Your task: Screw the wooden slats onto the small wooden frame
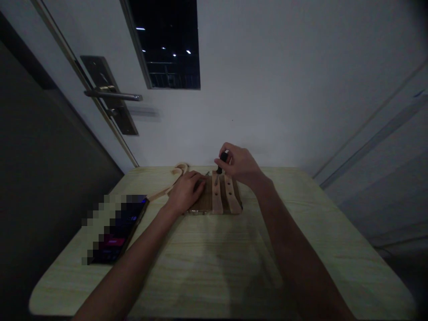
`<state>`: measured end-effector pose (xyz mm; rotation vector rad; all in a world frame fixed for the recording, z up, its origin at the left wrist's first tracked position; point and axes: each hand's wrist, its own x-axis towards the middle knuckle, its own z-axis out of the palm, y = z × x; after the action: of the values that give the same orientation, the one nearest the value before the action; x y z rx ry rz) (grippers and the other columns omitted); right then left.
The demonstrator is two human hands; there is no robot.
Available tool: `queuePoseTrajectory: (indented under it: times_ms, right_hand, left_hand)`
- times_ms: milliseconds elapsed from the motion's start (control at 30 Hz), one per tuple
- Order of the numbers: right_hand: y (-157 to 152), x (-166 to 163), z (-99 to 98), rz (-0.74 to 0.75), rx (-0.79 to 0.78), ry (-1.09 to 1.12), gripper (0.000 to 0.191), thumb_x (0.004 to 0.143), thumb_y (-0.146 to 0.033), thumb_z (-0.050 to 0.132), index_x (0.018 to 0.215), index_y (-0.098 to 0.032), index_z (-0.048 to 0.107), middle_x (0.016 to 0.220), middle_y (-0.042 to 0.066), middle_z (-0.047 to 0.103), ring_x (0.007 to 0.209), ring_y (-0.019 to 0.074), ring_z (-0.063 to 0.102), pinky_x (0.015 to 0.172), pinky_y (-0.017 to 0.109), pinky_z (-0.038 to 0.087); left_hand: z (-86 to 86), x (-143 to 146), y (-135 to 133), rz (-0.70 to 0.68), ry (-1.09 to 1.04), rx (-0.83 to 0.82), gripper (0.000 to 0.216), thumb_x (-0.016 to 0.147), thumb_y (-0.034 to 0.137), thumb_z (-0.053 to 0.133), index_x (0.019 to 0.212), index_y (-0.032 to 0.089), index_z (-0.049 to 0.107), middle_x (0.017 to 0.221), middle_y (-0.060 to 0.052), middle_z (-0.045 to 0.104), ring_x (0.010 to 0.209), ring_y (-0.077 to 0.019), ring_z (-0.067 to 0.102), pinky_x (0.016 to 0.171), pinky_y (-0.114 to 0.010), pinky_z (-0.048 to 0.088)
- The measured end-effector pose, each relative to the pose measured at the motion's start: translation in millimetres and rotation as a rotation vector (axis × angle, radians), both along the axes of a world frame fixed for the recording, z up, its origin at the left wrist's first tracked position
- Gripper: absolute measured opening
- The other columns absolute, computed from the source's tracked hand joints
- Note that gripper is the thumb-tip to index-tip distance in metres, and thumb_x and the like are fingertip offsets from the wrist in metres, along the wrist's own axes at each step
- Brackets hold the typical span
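Currently, my right hand pinches the screwdriver by its black handle, its long axis slanting from 1 o'clock down to 7, tip at the nearer-left pale strip. That strip lies on the brown board along 12 to 6; a second strip sits at its 3 o'clock, foot bending toward 5. My left hand covers the board's 9 o'clock side, thumb parted; whether it grips anything, I can't tell.
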<state>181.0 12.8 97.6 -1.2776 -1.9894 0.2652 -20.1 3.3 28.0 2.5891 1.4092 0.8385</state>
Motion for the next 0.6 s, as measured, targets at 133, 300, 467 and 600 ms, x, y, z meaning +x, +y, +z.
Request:
queuePoseTrajectory:
  times_ms: [133, 300, 467, 600]
  right_hand:
    - [0, -1, 0.0, -0.026, -0.018, -0.007, 0.012, 0.084, -0.029, 0.068, 0.085, -0.02, 0.059, 0.066, -0.001, 0.061, 0.062, 0.0127, 0.057, 0.063, 0.026, 0.04]
    - [1, -3, -1.5, -0.009, -0.038, -0.021, 0.011, 0.084, -0.029, 0.067, 0.084, -0.02, 0.06, 0.068, -0.001, 0.062, 0.062, 0.0127, 0.056, 0.063, 0.026, 0.04]
    - [2, -3, -2.2, -0.003, -0.063, -0.01, 0.011, 0.084, -0.029, 0.066, 0.084, -0.02, 0.06, 0.066, -0.001, 0.06, 0.062, 0.0126, 0.055, 0.061, 0.026, 0.038]
    - [2, -3, -2.8, 0.006, -0.063, -0.014, 0.01, 0.084, -0.028, 0.065, 0.083, -0.019, 0.061, 0.066, -0.001, 0.059, 0.062, 0.0123, 0.055, 0.062, 0.026, 0.038]
  left_hand:
    - [1.3, 6, 19, 0.04, 0.09, -0.027, 0.03, 0.094, 0.016, 0.046, 0.112, 0.011, 0.069, 0.112, -0.014, 0.071, 0.109, -0.0287, 0.064, 0.099, -0.045, 0.05]
    - [2.9, 24, 61, 0.16, 0.219, -0.218, 0.036, 0.095, 0.015, 0.048, 0.125, 0.018, 0.066, 0.124, -0.012, 0.069, 0.12, -0.0258, 0.062, 0.106, -0.039, 0.044]
    - [-1.6, 39, 100, 0.215, 0.267, -0.347, 0.023, 0.087, 0.024, 0.062, 0.104, 0.019, 0.077, 0.103, -0.012, 0.077, 0.103, -0.0278, 0.071, 0.088, -0.03, 0.054]
    - [-4.9, 45, 116, 0.242, 0.316, -0.413, 0.019, 0.079, 0.027, 0.071, 0.095, 0.019, 0.079, 0.1, -0.013, 0.077, 0.101, -0.0276, 0.072, 0.086, -0.027, 0.053]
